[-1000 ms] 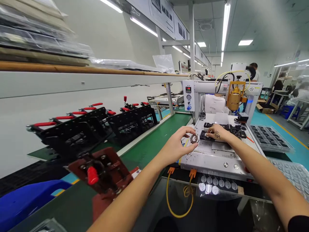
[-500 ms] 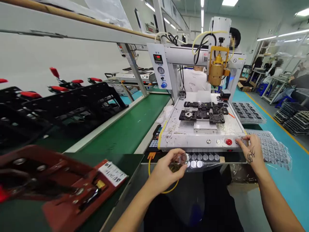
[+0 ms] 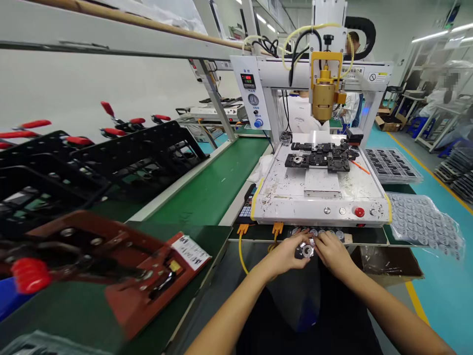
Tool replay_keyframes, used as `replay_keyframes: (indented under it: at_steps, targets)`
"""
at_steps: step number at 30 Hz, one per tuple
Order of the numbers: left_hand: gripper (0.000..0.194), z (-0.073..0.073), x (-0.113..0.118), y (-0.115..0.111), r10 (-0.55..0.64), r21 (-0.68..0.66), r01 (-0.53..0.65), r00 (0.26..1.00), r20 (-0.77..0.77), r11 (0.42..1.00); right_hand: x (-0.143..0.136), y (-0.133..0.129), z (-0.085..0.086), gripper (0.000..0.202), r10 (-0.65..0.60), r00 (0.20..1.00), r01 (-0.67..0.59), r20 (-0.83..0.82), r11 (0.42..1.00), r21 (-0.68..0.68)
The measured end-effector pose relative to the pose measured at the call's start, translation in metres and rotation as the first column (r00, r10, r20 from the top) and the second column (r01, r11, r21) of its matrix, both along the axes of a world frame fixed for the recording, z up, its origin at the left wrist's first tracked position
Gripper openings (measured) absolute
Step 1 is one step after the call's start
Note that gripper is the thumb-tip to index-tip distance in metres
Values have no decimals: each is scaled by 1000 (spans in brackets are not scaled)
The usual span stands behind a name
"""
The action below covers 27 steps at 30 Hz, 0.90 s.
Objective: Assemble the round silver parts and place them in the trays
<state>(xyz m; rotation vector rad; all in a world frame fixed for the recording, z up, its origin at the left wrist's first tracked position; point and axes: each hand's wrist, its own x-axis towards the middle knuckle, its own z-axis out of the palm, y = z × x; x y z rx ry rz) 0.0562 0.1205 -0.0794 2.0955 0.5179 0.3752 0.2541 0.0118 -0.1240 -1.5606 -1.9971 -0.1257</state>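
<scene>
Close in front of me, above the table's front edge, my left hand [image 3: 290,254] is closed around a small round silver-and-black part [image 3: 306,250] with a hole in its middle. My right hand [image 3: 333,252] comes in from the other side, its curled fingers at the part's right edge; its fingertips are partly hidden. Behind the hands, a row of round grey discs [image 3: 339,235] lies on the dark table edge, partly covered by my fingers. Beyond them stands a white bench machine [image 3: 281,209] with a red button [image 3: 358,212]. Black fixtures [image 3: 328,157] sit on its bed under a gold-coloured head [image 3: 324,101].
A brown-red toggle press [image 3: 148,291] with a white label stands at left, near a green conveyor belt [image 3: 214,182]. Black racks with red handles [image 3: 114,131] are further left. At right lie a clear tray [image 3: 393,165] of black parts and a sheet of discs [image 3: 424,219].
My right hand has left the machine's front buttons and come in to the round part. My left hand still holds the part, now further right in view. The camera view has shifted.
</scene>
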Motion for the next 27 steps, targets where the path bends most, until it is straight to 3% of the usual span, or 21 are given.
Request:
replay_keyframes:
  at_steps: [4, 10, 16, 20, 23, 27]
  targets:
    - [41, 4, 0, 2, -7, -33, 6, 1000, -24, 999, 0, -3, -10, 26, 28, 1000, -28, -13, 1000, -6]
    - [38, 5, 0, 1, -4, -74, 3, 1000, -12, 997, 6, -4, -4, 24, -52, 996, 50, -73, 999, -20]
    - [37, 0, 0, 3, 5, -61, -5, 1000, -7, 998, 7, 0, -10, 32, 37, 992, -39, -117, 999, -20]
    - [35, -3, 0, 3, -10, -85, 11, 1000, 12, 996, 7, -17, -13, 31, 135, 965, -141, -224, 990, -13]
    - [35, -4, 2, 1, 12, -44, -12, 1000, 11, 999, 11, -39, -1, 25, 105, 931, -121, -349, 992, -24]
    - [34, 1, 7, -10, 70, 92, -77, 995, 74, 993, 16, -59, 32, 27, -66, 854, 18, -516, 995, -98]
